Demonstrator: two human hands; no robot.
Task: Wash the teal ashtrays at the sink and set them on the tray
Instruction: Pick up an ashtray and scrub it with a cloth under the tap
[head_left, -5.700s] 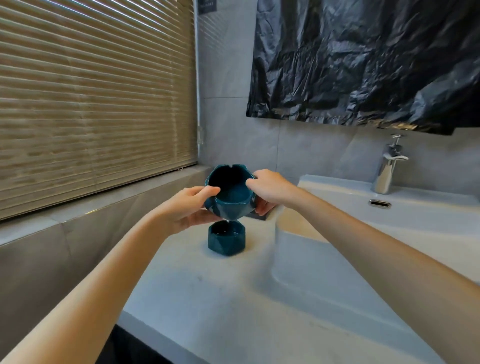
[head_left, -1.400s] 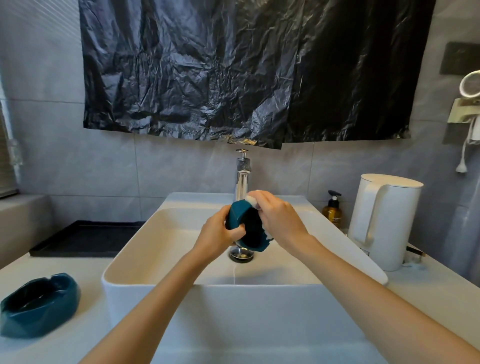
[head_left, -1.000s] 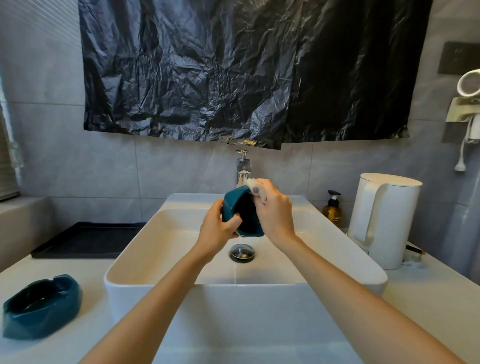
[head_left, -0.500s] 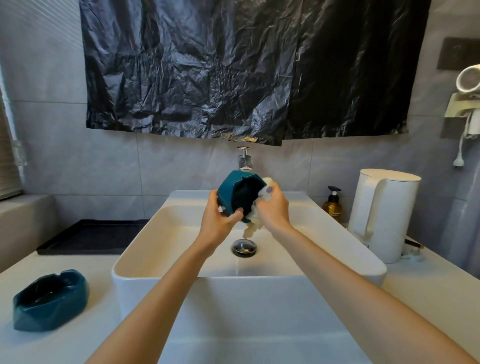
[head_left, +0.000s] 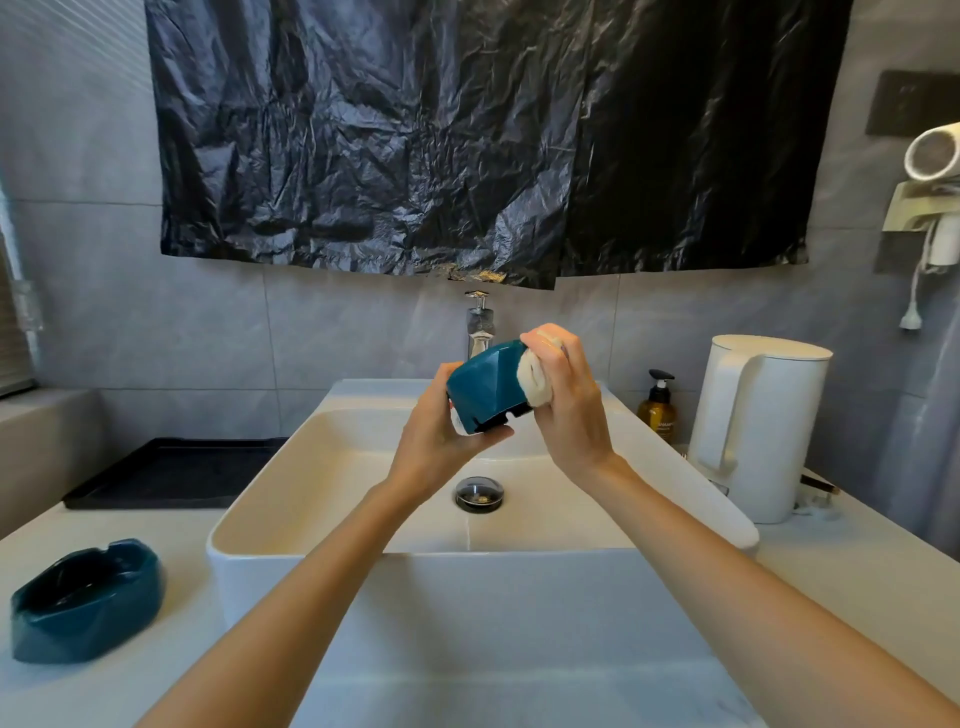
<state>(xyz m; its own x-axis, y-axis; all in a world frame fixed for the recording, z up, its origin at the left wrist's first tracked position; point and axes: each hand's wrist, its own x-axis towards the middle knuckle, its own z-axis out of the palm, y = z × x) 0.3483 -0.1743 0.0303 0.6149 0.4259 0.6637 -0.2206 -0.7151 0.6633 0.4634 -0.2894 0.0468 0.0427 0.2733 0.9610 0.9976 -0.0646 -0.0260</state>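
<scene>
Two teal ashtrays: one (head_left: 488, 387) gripped by the left hand (head_left: 441, 441) over the sink (head_left: 311, 467), its fingers curled round it; the right hand (head_left: 569, 410) pinches a cloth (head_left: 532, 376) against it; the other ashtray (head_left: 85, 600) sits on the tabletop (head_left: 171, 675).

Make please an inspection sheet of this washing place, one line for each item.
Surface: white counter carrying a white sink.
Job's things: teal ashtray held tilted over the sink; second ashtray stands on the counter, left of the sink; black tray behind it, no ashtray seen on it.
Clutter: white kettle and brown pump bottle, right of the sink.
Grips: left hand grips the teal ashtray; right hand holds a white cloth against its side.
Cables: white cord hangs below the wall hair dryer.
Surroundings: grey tiled wall; black plastic sheet above the faucet.
</scene>
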